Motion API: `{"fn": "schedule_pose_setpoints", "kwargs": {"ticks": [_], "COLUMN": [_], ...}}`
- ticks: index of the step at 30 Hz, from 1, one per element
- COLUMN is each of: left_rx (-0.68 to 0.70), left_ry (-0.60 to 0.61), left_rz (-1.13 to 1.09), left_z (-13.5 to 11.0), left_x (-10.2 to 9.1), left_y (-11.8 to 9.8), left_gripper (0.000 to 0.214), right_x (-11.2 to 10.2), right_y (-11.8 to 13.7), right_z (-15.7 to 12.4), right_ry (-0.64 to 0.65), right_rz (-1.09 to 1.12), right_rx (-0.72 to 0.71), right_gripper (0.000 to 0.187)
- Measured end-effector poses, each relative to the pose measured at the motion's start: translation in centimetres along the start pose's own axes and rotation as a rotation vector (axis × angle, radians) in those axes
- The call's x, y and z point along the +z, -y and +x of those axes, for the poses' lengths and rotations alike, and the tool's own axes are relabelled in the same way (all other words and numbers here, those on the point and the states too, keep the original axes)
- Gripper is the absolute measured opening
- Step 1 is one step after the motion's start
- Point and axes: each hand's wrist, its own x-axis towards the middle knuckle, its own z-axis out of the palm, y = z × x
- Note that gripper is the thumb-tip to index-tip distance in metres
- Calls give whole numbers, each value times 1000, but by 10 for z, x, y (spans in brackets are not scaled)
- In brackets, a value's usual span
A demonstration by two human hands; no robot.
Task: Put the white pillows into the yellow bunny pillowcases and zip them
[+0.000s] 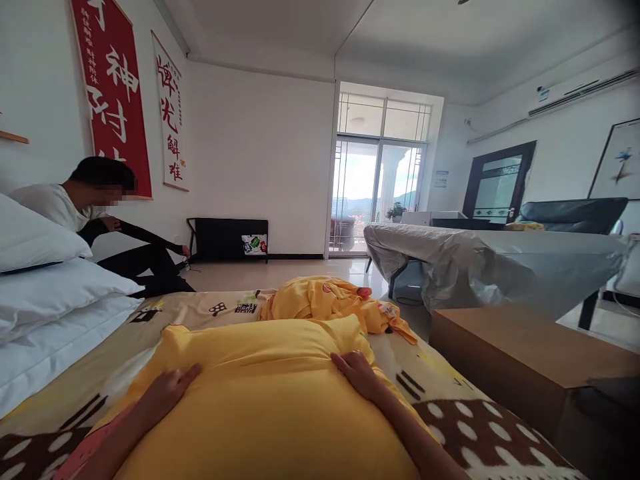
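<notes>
Nearest the camera, a plump yellow pillow [270,400] is laid across a patterned sheet [475,427] on the bed, right in front of the person. The left hand [170,387] is rested on its near left shoulder and the right hand [357,373] on its upper right corner. Both are laid flat with the fingers loosely spread; nothing is clamped or pinched.

The pillow is seen to be fully inside its yellow cover, so the covering appears done, and only smoothing seems left. The cover is stretched fairly tight, with a few shallow creases running across the top between the hands.

Just beyond the pillow, a crumpled yellow cloth [320,300] with small printed figures is left in a heap, not spread or folded. To the left, three white pillows [55,287] are stacked, uncovered. To the right, a cardboard box [520,360] is set beside the bed. Farther off, a table [490,260] is draped in plastic, another person [75,207] is seated by the left wall, and a glass door [375,187] is seen at the back.
</notes>
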Motion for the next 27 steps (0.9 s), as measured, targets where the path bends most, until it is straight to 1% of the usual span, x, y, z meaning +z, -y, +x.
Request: {"fn": "schedule_pose_setpoints", "kwargs": {"ticks": [2, 4, 5, 6, 7, 9, 10, 11, 12, 13, 14, 15, 16, 17, 18, 20, 21, 22, 23, 24, 25, 27], "left_rx": [-74, -150, -163, -161, -160, -196, -237, -269, -274, -241, -174, -76, 29, 135, 270, 478, 542, 586, 615, 629, 632, 613], "left_ry": [103, 190, 202, 188, 150, 19, -51, -106, -146, -169, -179, -178, -151, -108, -54, 99, 173, 223, 247, 260, 264, 275], "left_rz": [-44, -69, -77, -95, -125, -176, -177, -165, -145, -127, -119, -120, -124, -120, -98, 1, 62, 113, 152, 178, 192, 192], "left_z": [-2, 0, 2, 4, 6, 7, 7, 7, 7, 6, 6, 6, 6, 6, 7, 10, 12, 14, 16, 18, 18, 19], "left_x": [12, 12, 7, 1, -7, -24, -31, -37, -41, -44, -44, -43, -40, -36, -30, -13, -2, 10, 24, 37, 51, 74], "left_y": [6, 10, 11, 13, 13, 10, 6, -1, -11, -25, -44, -66, -92, -120, -149, -203, -226, -245, -259, -269, -275, -277], "left_gripper": [53, 56, 56, 54, 50, 42, 41, 41, 40, 40, 40, 40, 40, 37, 33, 25, 23, 23, 23, 24, 26, 29], "right_x": [14, 12, 5, -4, -15, -39, -50, -59, -67, -71, -74, -74, -73, -70, -67, -59, -55, -52, -49, -47, -46, -44], "right_y": [-7, -9, -10, -10, -12, -18, -22, -28, -33, -38, -43, -45, -47, -47, -46, -43, -41, -39, -38, -37, -37, -37], "right_z": [-6, -9, -9, -10, -10, -12, -14, -16, -18, -20, -22, -23, -25, -25, -26, -26, -26, -25, -24, -24, -23, -21], "right_ry": [-23, -38, -43, -50, -62, -108, -135, -154, -161, -154, -136, -115, -94, -79, -68, -65, -63, -58, -50, -37, -24, -5], "right_rz": [41, 73, 116, 196, 308, 566, 659, 694, 680, 631, 563, 490, 423, 368, 323, 262, 243, 230, 225, 228, 234, 248], "right_rx": [20, 22, 26, 37, 54, 96, 118, 139, 160, 179, 200, 218, 230, 233, 223, 181, 161, 150, 150, 159, 169, 171], "right_gripper": [62, 59, 57, 53, 48, 41, 42, 43, 43, 42, 41, 40, 39, 37, 36, 34, 35, 35, 35, 34, 33, 32]}}
